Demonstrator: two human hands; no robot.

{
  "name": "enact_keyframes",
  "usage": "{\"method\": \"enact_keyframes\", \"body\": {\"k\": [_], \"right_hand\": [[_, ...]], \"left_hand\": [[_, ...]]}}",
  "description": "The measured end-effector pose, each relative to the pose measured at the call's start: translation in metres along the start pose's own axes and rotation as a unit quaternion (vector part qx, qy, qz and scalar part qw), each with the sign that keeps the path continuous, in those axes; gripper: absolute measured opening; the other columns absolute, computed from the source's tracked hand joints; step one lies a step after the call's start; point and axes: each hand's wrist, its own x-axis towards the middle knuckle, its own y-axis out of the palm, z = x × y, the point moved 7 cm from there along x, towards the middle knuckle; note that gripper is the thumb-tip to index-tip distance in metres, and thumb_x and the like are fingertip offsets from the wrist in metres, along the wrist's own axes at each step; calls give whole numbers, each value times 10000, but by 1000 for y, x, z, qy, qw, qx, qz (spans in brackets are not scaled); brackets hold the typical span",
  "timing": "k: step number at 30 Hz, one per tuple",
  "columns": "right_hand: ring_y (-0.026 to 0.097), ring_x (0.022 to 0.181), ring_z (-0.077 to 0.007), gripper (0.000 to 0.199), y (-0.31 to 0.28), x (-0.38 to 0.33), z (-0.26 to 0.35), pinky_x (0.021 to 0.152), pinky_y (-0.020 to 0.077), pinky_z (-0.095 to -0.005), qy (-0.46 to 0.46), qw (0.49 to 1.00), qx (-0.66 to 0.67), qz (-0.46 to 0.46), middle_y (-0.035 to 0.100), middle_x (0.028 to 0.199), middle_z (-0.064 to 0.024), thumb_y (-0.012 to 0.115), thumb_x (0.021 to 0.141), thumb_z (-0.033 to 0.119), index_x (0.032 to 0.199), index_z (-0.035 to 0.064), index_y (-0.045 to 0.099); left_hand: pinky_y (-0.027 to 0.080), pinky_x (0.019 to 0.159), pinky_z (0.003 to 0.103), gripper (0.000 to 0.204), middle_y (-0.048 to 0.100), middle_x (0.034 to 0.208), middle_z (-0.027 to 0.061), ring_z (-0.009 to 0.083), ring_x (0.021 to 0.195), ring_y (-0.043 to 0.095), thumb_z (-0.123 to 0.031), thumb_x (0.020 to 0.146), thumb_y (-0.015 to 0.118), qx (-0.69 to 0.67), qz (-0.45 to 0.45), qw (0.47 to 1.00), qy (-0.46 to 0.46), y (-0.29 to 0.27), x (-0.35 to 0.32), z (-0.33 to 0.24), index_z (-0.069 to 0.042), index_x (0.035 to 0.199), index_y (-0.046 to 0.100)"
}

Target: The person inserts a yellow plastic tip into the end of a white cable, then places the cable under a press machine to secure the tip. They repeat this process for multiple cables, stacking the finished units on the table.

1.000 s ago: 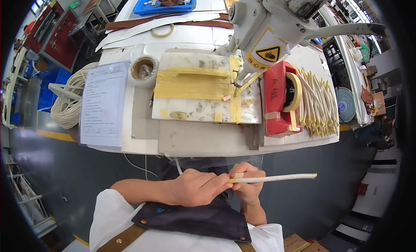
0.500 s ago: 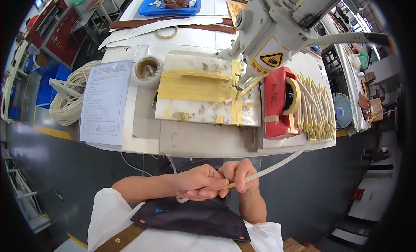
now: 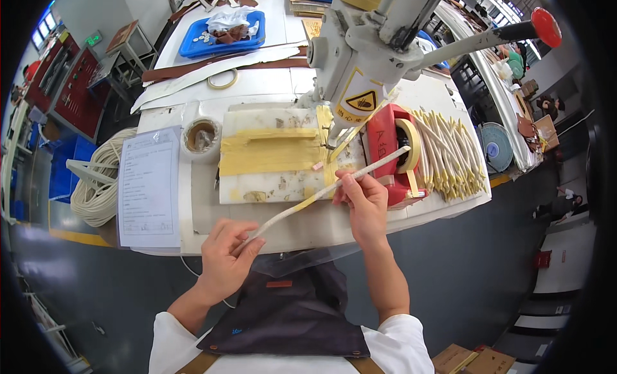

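Hands [image 3: 226, 255] [image 3: 364, 203] gripping cord [image 3: 321, 192], by tape holder [image 3: 393, 156]

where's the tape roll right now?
In the head view the tape roll sits upright on the red holder, right of the yellow-taped board and left of the pile of cord pieces, just above the right hand.

A white counter [image 3: 270, 229] carries a printed paper sheet [image 3: 149, 184] at its left edge, with a small round pot [image 3: 201, 136] just beside it. Farther back lie a blue tray [image 3: 193, 45] and a loose ring [image 3: 225, 79]. A coil of pale cord [image 3: 96, 187] hangs off the left side, and a round fan [image 3: 498, 145] stands to the right.
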Motion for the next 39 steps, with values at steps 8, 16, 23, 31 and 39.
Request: {"method": "enact_keyframes", "body": {"k": [8,16,23,31,39], "right_hand": [[577,682,-65,322,-10,34,6,630,472,-223,-88,962,-232,-111,664,830,-19,676,1000,89,1246,-118,651],[657,728,-204,311,-3,66,14,713,523,-357,-77,900,-405,-143,699,822,-117,710,943,103,1199,-67,665],[660,1026,-375,303,-3,85,6,890,535,-462,-175,816,-531,-143,664,1192,-232,675,966,142,1153,-95,662],[630,1039,-445,222,0,91,-2,927,526,-501,-202,761,-605,-117,632,1284,-274,615,972,106,1084,-84,639],[631,985,-435,206,2,92,-3,893,546,-494,-211,764,-600,-113,607,1349,-265,598,935,34,1100,-86,624]], "left_hand": [[494,555,335,215,606,861,51,220,698,623,-92,865,785,240,-34,945,218,31,30,-9,-78,1071,726],[492,639,361,213,594,841,49,231,735,573,-55,860,742,315,-5,914,255,51,61,6,-35,1071,724],[508,635,346,334,562,861,78,226,761,586,14,783,664,323,39,904,278,61,73,10,2,1117,663],[526,674,353,324,572,881,96,241,795,613,-3,802,667,318,113,898,281,66,82,8,45,1121,643],[535,701,369,318,581,896,99,252,822,633,-36,849,663,290,140,912,255,76,95,5,29,1161,657]]}}
